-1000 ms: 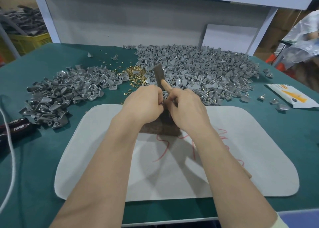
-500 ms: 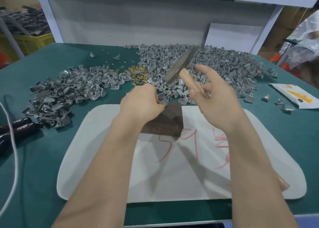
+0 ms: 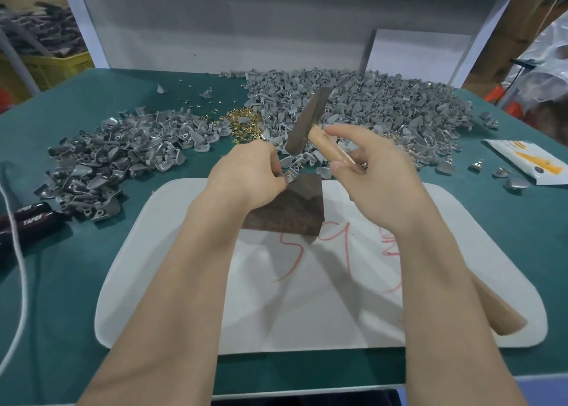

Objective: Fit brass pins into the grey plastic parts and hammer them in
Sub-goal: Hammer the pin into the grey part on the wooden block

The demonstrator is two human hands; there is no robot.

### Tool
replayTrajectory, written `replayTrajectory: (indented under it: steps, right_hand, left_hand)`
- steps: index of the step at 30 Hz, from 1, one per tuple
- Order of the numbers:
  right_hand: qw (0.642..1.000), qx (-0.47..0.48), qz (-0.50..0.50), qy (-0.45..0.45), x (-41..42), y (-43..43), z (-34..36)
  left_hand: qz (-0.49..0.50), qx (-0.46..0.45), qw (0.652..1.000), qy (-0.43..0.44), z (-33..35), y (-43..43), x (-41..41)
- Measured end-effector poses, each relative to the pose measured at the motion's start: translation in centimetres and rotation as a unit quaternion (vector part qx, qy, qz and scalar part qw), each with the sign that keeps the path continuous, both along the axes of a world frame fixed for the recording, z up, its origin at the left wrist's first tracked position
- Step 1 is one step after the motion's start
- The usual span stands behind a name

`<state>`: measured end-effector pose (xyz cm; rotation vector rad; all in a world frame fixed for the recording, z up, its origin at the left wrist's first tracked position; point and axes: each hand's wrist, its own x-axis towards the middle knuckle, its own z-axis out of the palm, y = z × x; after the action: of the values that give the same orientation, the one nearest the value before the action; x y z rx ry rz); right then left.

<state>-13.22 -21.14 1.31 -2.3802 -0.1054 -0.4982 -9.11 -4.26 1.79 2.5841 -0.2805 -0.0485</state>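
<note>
Desk (image 3: 92,282): green covering in front of a grey back panel. A white mat (image 3: 307,313) with red marks lies at the near edge as the work area.
Tool handles (image 3: 30,221): black, at the far left, crossed by a white cord (image 3: 18,252). They are well apart from the work and judged not needed for this step.
Left heap (image 3: 116,156): grey plastic pieces piled left of the mat. Whether they are finished or waiting cannot be told.
Brass pins (image 3: 242,124): small loose heap between the two grey heaps, just beyond the mat, near both hands.
Left hand (image 3: 249,175): fingers pinch one grey part (image 3: 289,176) and steady it on the far upper edge of the block (image 3: 292,209). A brass glint shows on the part. How deep the pin sits is too small to tell.
Block: dark wood on the far part of the mat, judged to serve as the anvil that takes the blow.
Hammer (image 3: 307,123): steel head tilted, poised above and beyond the part, not touching it.
Right hand (image 3: 375,178): thumb clamps the wooden handle against the palm close to the head, index finger straight. This short grip is judged to suit light, controlled taps.
Right heap (image 3: 384,110): larger spread of grey pieces behind the hands.
Packet (image 3: 528,163): white and yellow, at the far right, with stray pieces beside it.
</note>
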Motion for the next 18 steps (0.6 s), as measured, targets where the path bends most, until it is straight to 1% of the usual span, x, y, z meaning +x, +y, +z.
replayTrajectory:
  steps: [3, 5, 7, 8, 10, 12, 18]
  right_hand:
    - [1.000, -0.020, -0.020, -0.001, 0.3, 0.1, -0.5]
    - [0.999, 0.017, -0.026, 0.021, 0.8, 0.4, -1.1]
    - [0.995, 0.071, -0.036, 0.064, 1.4, 0.8, -1.7]
    - [0.992, 0.083, -0.045, 0.088, 1.7, 1.0, -2.0]
    - [0.991, 0.038, -0.068, 0.111, 2.3, 1.1, -2.4]
    - [0.991, -0.011, -0.089, 0.101, 2.6, 1.0, -2.5]
    - [0.993, -0.030, -0.078, 0.089, 3.0, 0.2, -2.6]
  left_hand:
    - [-0.003, -0.004, 1.000, 0.000, -0.1, 0.0, 0.1]
    - [-0.003, -0.011, 1.000, -0.003, -0.1, 0.1, 0.2]
    - [-0.004, -0.026, 1.000, -0.009, -0.1, 0.3, 0.4]
    - [-0.007, -0.033, 0.999, -0.011, 0.0, 0.4, 0.5]
    - [-0.020, -0.042, 0.999, -0.008, 0.1, 0.4, 0.5]
    - [-0.040, -0.038, 0.998, 0.002, 0.0, 0.3, 0.4]
    - [-0.059, -0.037, 0.997, 0.011, -0.3, 0.2, 0.5]
